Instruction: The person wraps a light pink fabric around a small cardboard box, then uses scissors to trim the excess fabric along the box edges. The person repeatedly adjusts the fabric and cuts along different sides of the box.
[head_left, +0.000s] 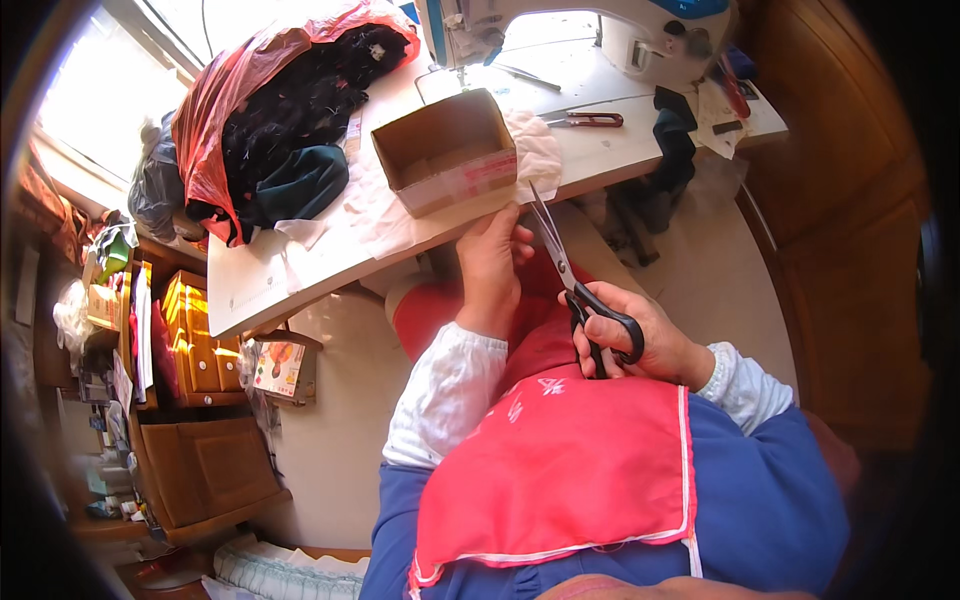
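Observation:
My right hand (630, 330) grips a pair of scissors (559, 255) by its black handles. The metal blades point away from me, slightly parted, with their tips near the table's front edge. My left hand (491, 266) is raised beside the blades at that edge, thumb up and fingers curled. Its thumb tip lies close to the lower corner of an open cardboard box (457, 176); I cannot tell whether it touches the box or pinches anything. The box sits on pale cloth (382, 217) and its visible inside is bare cardboard.
A sewing machine (637, 45) stands at the back of the white table (262, 289). Thread snips (592, 119) lie right of the box. At left, a red plastic bag (202, 142) holds dark fabric (292, 105). A dark cloth strip (671, 139) hangs over the front edge.

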